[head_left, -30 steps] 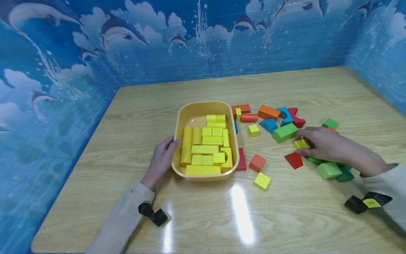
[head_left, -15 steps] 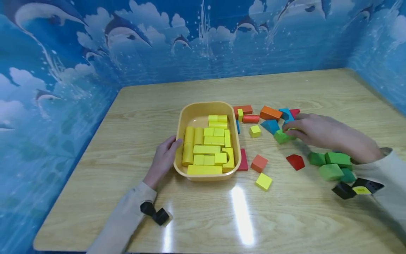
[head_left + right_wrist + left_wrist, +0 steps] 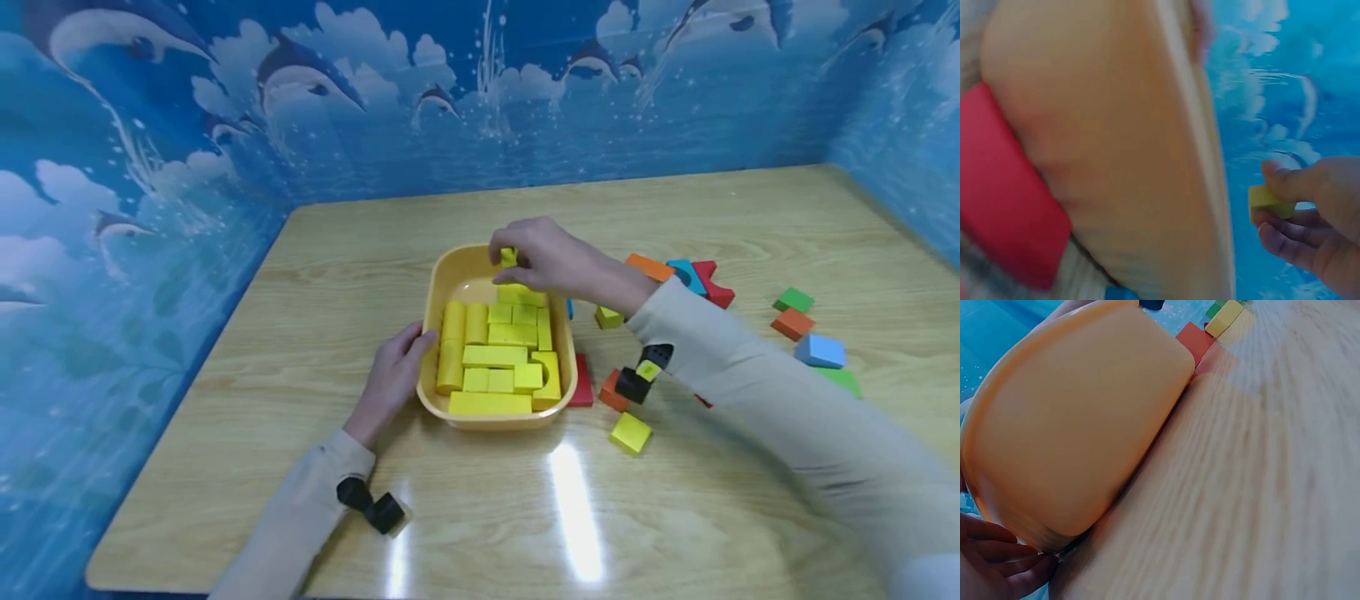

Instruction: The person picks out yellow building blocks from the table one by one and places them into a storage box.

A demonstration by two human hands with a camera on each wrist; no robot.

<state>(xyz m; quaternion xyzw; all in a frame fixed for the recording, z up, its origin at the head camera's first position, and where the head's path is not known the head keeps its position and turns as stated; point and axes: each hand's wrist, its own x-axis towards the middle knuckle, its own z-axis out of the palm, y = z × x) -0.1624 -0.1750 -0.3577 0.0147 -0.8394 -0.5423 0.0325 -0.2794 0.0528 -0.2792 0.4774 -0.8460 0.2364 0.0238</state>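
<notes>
A yellow plastic bin (image 3: 468, 287) stands mid-table, its floor largely covered with yellow building blocks (image 3: 491, 356), both cylinders and rectangular pieces. My left hand (image 3: 388, 375) grips its left side, thumb at the rim; in the left wrist view the fingers (image 3: 1004, 550) lie against the outer wall. Over the far end of the bin, my right hand (image 3: 551, 254) pinches a small yellow block (image 3: 1269, 201) between thumb and fingers, above the rim in the right wrist view. Beneath that hand, yellow blocks along the far right of the bin are partly hidden.
Loose blocks lie to the right: a yellow one (image 3: 631, 433), a red one (image 3: 582, 383), an orange one (image 3: 651, 267) and a blue one (image 3: 821, 351). The right sleeve (image 3: 780, 417) covers several others. A blue dolphin-print wall (image 3: 480, 100) borders the table's back.
My right hand has swept left from the green blocks, over the scattered pieces, to the bin with the yellow block. My left hand keeps its grip on the bin.
</notes>
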